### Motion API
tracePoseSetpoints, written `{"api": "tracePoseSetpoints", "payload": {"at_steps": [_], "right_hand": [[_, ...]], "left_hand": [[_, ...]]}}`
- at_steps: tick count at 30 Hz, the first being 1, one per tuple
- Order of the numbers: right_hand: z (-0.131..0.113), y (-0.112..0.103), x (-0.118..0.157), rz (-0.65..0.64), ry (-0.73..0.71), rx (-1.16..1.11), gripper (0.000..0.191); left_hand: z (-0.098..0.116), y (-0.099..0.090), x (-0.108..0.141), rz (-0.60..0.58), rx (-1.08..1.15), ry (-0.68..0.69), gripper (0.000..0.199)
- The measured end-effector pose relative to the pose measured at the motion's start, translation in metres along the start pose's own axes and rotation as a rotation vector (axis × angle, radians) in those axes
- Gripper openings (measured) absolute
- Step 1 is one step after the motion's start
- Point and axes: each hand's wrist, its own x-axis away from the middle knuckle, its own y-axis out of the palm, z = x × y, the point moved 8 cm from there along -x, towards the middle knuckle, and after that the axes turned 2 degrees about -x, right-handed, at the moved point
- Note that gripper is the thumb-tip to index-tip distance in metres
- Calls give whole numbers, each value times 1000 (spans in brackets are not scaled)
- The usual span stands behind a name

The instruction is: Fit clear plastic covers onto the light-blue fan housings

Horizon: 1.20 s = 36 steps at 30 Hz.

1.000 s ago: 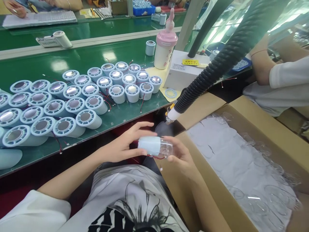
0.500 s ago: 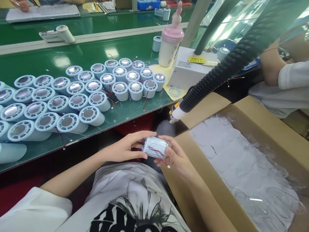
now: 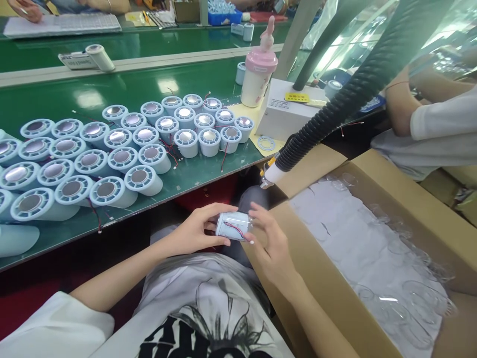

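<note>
Low over my lap, my left hand (image 3: 203,227) is closed around the left end of a light-blue cylinder (image 3: 231,226) with a clear plastic cover around it. The cylinder lies on its side. A thin red and dark wire (image 3: 235,228) runs across it to a small white plug beside my right thumb. My right hand (image 3: 270,241) is at the cylinder's right end, fingers apart, with the thumb close to the wire. Whether that thumb touches the plug is hard to tell. Several similar light-blue cylinders (image 3: 144,180) stand on the green bench to the left, some with wires hanging out.
A cardboard box (image 3: 298,268) with clear plastic covers (image 3: 400,318) stands at right. A black hose with a nozzle (image 3: 269,178) hangs above my hands. A pink-lidded cup (image 3: 257,79) and a white machine (image 3: 288,107) stand behind. Another person's arm (image 3: 400,99) is at right.
My right hand has loosened from the cylinder's right end, its fingers now spread. The cylinder has shifted slightly left with my left hand, and the plug sits nearer my right thumb.
</note>
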Motion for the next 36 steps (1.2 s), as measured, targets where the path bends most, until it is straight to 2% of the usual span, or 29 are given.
{"api": "tracePoseSetpoints", "payload": {"at_steps": [2, 3, 5, 7, 13, 19, 22, 26, 30, 36], "right_hand": [[-24, -6, 5, 139, -221, 276, 20], [-32, -5, 8, 162, -295, 371, 15], [-42, 3, 12, 144, -348, 452, 7], [-43, 11, 13, 105, -313, 424, 4], [-29, 36, 12, -58, -109, 241, 15], [-15, 45, 11, -56, -185, 416, 19], [-13, 54, 15, -66, -277, 543, 20], [-22, 69, 20, -91, -429, 669, 23], [-24, 74, 17, -96, -525, 687, 25], [-6, 76, 3, -140, -510, 614, 28]], "left_hand": [[-1, -1, 6, 28, -7, -10, 62], [-2, -1, 9, 36, -16, -12, 63], [-2, -1, 15, 57, -68, 3, 64], [-1, -3, 21, 86, -155, 36, 64], [1, -10, 38, 125, -429, 143, 61], [-22, -11, 44, 127, -341, 28, 72], [-38, -9, 45, 149, -296, -17, 75], [-52, -9, 46, 156, -201, -46, 78], [-54, -13, 46, 150, -105, -72, 80], [-64, -15, 35, 156, 5, -165, 81]]}}
